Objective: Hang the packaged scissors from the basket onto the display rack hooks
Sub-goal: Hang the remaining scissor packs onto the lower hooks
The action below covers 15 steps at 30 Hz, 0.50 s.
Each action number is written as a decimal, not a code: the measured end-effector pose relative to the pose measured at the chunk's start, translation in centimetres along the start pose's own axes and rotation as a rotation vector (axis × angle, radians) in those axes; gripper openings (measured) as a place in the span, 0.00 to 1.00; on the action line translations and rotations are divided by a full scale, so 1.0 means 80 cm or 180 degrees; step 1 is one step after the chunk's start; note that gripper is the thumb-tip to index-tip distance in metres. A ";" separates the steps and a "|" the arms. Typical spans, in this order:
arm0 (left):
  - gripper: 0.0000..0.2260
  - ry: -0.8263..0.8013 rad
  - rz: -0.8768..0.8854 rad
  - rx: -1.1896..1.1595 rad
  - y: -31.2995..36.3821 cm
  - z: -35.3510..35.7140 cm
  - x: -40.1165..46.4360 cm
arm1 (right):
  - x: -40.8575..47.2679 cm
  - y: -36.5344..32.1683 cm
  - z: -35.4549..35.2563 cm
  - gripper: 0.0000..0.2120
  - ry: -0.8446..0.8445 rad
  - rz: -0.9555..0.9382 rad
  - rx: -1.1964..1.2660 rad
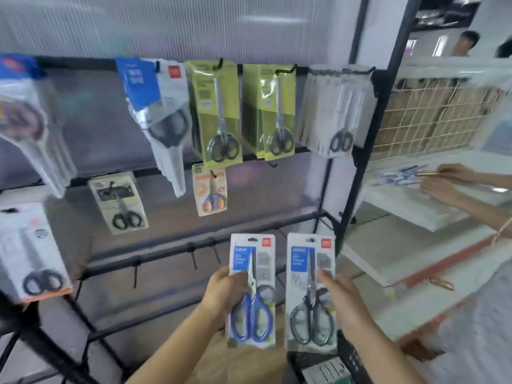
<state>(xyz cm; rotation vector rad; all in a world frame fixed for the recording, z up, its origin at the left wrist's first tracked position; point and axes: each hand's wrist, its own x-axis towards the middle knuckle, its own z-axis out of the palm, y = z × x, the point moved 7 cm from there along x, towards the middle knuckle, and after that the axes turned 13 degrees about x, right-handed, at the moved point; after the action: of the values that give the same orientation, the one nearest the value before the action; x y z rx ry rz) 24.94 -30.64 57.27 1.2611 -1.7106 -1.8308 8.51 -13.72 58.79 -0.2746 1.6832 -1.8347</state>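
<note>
My left hand (223, 293) grips a pack of blue-handled scissors (251, 292) by its left edge, held upright. My right hand (347, 306) grips a pack of black-handled scissors (310, 295) by its right edge, also upright. Both packs are side by side in front of the black display rack (357, 151), just below a rail with bare hooks (214, 252). Part of the dark basket (349, 358) shows at the bottom, under my right forearm, with more packs inside.
Several scissor packs hang on the upper rails: yellow-green ones (219, 112), white ones (336, 109), a blue-and-white one (158, 106), an orange one (210, 189). To the right, another person's hands (443, 181) sort pens on a white shelf (421, 209).
</note>
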 end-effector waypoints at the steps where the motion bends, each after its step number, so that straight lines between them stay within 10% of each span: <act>1: 0.05 0.0030 -0.0101 -0.0007 -0.017 -0.007 -0.003 | -0.003 0.019 0.006 0.08 0.0009 0.0113 -0.0041; 15: 0.05 0.0124 -0.0064 0.0243 -0.010 -0.027 0.012 | 0.039 0.025 0.045 0.11 0.0190 0.0148 -0.0019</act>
<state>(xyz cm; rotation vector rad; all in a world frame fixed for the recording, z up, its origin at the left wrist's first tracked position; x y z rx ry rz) 26.30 -32.51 56.43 1.3397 -1.7685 -1.7552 8.63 -18.42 56.69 -0.1833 1.7213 -1.8207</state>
